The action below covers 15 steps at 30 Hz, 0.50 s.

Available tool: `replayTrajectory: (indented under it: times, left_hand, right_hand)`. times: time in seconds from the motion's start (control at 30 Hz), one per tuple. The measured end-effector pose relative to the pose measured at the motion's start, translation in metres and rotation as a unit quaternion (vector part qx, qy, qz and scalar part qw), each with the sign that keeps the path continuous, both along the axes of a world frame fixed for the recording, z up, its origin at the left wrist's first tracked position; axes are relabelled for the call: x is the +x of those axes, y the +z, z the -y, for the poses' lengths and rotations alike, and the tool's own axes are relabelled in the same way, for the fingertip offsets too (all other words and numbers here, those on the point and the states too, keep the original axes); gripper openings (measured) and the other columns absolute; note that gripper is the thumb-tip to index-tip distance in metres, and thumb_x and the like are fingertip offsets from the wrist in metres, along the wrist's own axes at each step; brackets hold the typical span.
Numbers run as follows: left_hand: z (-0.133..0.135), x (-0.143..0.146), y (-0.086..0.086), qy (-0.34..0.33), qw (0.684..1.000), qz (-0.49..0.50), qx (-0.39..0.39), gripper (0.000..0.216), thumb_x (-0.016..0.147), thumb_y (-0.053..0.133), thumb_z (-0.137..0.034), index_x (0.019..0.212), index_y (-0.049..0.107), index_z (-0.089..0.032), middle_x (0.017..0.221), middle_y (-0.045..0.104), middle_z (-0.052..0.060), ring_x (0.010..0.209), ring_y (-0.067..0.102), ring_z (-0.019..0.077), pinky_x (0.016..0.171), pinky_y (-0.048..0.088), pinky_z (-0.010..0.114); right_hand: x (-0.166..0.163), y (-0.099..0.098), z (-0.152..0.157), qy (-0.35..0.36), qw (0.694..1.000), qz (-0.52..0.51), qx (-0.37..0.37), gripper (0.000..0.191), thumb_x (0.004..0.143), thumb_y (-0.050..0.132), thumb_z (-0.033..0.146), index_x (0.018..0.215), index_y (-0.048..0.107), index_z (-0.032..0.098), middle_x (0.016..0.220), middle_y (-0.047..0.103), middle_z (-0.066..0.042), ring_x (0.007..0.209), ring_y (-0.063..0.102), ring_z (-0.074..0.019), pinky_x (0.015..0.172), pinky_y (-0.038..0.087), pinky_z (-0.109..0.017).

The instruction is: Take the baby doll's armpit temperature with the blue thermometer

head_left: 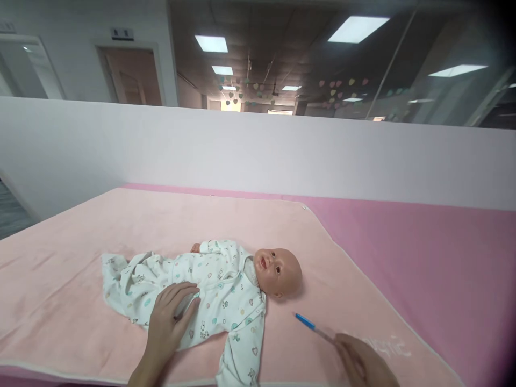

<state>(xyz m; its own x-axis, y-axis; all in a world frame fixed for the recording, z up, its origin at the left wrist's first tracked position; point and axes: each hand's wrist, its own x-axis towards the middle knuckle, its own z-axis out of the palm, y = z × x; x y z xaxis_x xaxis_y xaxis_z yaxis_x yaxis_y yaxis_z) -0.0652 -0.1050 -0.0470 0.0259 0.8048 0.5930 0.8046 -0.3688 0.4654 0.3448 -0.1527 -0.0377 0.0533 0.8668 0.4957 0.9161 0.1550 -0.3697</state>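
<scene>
A bald baby doll (280,271) lies on its back with its head to the right, dressed in a white printed sleepsuit (217,287). My left hand (169,317) rests on the front of the sleepsuit, its thumb apart from the fingers and nothing plainly held. At the lower right, my right hand (365,360) is closed on one end of a thin pen-like stick (318,330). The stick's far end is blue and points toward the doll's head without touching it; its near end is hidden in my fingers.
Beneath the doll is a light pink blanket (250,217) with faint white lettering near my right hand. It lies over a darker pink surface (435,258). A low white wall (258,153) runs along the back, with glass and a door (135,78) beyond.
</scene>
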Motion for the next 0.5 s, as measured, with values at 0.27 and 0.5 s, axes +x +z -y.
replayTrajectory:
  times: [0.27, 0.5]
  left_hand:
    - [0.005, -0.002, -0.003, -0.02, 1.0, 0.003, -0.008, 0.022, 0.084, 0.049, -0.032, 0.103, 0.058, -0.025, 0.109, 0.06, 0.002, 0.109, 0.049, 0.0219, 0.093, 0.036, 0.04]
    - [0.004, -0.004, -0.003, -0.037, 0.999, -0.005, 0.018, 0.024, 0.086, 0.044, -0.032, 0.102, 0.059, -0.024, 0.108, 0.062, 0.004, 0.107, 0.051, 0.0228, 0.094, 0.035, 0.042]
  right_hand:
    - [-0.025, 0.139, -0.007, -0.066, 0.977, -0.192, 0.06, 0.041, 0.078, 0.046, 0.052, 0.053, 0.054, 0.02, 0.06, 0.061, -0.005, 0.067, 0.062, -0.0196, 0.059, 0.046, -0.028]
    - [-0.115, 0.162, -0.045, 0.231, 0.948, -0.221, 0.006, 0.051, 0.082, 0.046, 0.046, 0.04, 0.038, 0.019, 0.037, 0.036, 0.003, 0.036, 0.032, -0.0065, 0.038, 0.025, -0.021]
